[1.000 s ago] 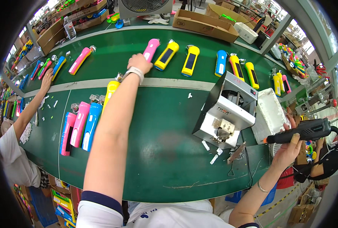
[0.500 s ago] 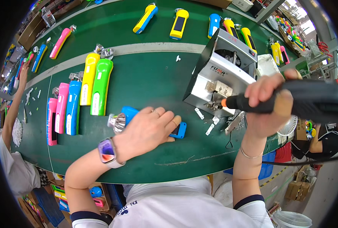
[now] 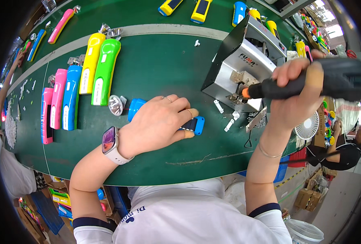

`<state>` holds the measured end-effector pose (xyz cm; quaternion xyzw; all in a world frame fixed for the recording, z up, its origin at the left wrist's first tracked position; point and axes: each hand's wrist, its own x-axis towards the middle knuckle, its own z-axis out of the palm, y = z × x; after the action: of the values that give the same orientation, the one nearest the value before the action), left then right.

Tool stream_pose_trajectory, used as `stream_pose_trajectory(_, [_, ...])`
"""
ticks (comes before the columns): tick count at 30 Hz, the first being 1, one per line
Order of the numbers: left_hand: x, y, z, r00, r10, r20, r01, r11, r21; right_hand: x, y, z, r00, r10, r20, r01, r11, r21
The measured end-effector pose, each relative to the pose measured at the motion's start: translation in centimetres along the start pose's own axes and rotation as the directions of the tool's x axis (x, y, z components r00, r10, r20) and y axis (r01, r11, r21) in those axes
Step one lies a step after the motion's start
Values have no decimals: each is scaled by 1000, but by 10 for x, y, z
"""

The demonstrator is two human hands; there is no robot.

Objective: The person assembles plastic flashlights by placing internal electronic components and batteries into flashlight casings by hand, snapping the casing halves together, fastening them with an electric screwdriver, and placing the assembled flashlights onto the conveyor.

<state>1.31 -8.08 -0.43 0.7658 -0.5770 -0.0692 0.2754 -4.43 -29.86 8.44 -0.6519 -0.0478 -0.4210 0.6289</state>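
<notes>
My left hand [image 3: 158, 122] lies over a blue flashlight [image 3: 136, 109] on the green bench, its fingers closed around the body. From the flashlight's left end its silvery reflector [image 3: 116, 105] hangs loose on a thin wire. The dark panel on the body is mostly covered by my fingers. A black electric screwdriver [image 3: 330, 79] fills my right hand [image 3: 300, 91], fingers wrapped around its barrel. Its orange tip [image 3: 246, 93] is at the front outlet of a silver and black screw feeder [image 3: 239, 69]. Whether a screw sits on the tip is hidden.
Several flashlights stand in a row to the left, among them a green one [image 3: 106, 73] and a yellow one [image 3: 92, 65]. Small white plastic parts [image 3: 230, 124] lie by the feeder. More flashlights lie on the far strip. Other people sit at both sides.
The view has shifted, so the bench appears higher. The reflector now lies farther from the flashlight body, with wire showing between. The screwdriver tip stays at the feeder's outlet.
</notes>
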Motion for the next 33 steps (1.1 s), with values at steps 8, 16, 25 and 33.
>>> stream_pose_trajectory(8, [3, 2, 1, 999, -34, 36, 32, 999, 43, -44, -1, 11, 978, 93, 189, -155, 926, 345])
stream_pose_trajectory(16, [4, 1, 1, 998, -44, 38, 42, 998, 53, -63, 14, 24, 943, 176, 282, -233, 954, 186])
stream_pose_trajectory(25, [0, 1, -2, 1000, -3, 16, 2, 998, 69, -62, 19, 17, 851, 302, 429, -408, 895, 180])
stream_pose_trajectory(33, [5, 0, -7, 994, -70, -89, 93, 955, 283, -12, -8, -19, 984, -112, 135, 103, 992, 73])
